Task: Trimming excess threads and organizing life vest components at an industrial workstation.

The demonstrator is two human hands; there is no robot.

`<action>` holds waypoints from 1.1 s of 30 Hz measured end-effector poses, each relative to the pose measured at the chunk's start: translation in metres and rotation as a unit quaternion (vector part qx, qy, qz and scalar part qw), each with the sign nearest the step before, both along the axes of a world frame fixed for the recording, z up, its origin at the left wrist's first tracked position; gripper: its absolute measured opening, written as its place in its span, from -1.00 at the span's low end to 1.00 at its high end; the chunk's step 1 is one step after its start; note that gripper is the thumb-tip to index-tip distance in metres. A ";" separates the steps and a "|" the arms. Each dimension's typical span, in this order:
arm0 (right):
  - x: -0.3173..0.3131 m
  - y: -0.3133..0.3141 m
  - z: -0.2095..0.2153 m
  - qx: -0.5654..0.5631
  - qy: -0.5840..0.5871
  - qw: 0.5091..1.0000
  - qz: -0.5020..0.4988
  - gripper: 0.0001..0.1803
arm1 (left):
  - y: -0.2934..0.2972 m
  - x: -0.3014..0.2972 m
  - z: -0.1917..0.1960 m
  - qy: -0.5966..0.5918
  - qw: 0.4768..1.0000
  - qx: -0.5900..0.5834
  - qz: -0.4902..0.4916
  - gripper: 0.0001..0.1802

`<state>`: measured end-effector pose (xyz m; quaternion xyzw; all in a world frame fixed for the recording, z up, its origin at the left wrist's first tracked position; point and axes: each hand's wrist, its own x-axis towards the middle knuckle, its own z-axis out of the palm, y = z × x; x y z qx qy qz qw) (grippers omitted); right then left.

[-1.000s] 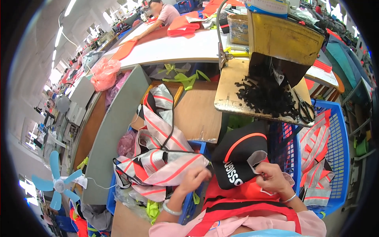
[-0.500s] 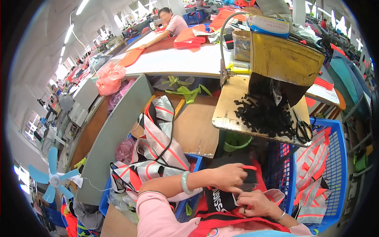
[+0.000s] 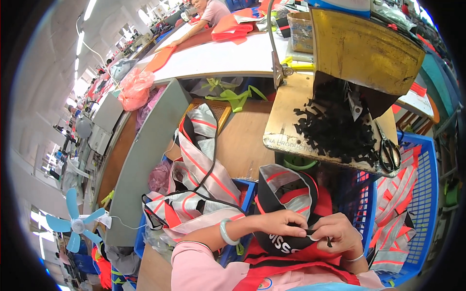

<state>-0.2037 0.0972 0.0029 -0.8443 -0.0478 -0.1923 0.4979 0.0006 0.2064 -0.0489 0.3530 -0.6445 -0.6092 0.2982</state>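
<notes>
While my left hand point(image 3: 284, 224) pinches the black vest point(image 3: 284, 233) edge from above, my right hand point(image 3: 335, 234) nips it just beside, fingertips pressed together, likely to keep the cloth taut between them; scissors point(image 3: 388, 148) lie well beyond, on the board point(image 3: 284, 116).

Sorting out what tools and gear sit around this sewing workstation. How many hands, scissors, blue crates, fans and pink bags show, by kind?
Hands on the black and orange garment: 2, the left hand and the right hand
Scissors: 1
Blue crates: 2, one at right, one at lower left
Blue fan: 1
Pink bag: 1
Total: 7
</notes>
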 end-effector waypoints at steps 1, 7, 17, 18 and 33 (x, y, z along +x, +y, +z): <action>0.000 -0.003 -0.002 0.000 -0.014 1.000 0.016 -0.79 | -0.004 0.005 0.002 -0.012 0.999 0.016 -0.032 -0.65; 0.006 -0.021 0.020 -0.039 -0.055 0.995 0.075 -0.75 | -0.033 0.015 0.011 0.068 0.990 0.075 -0.103 -0.66; 0.022 0.006 -0.019 -0.098 -0.027 0.995 0.016 -0.79 | 0.019 -0.017 -0.062 -0.039 0.991 -0.075 0.108 -0.67; 0.017 0.005 -0.026 -0.124 -0.048 0.990 -0.037 -0.78 | 0.019 -0.019 -0.057 -0.033 0.965 -0.161 0.205 -0.75; 0.051 0.027 -0.050 0.026 0.113 0.987 -0.113 -0.76 | 0.099 -0.039 -0.014 -0.355 0.627 -0.255 0.645 -0.77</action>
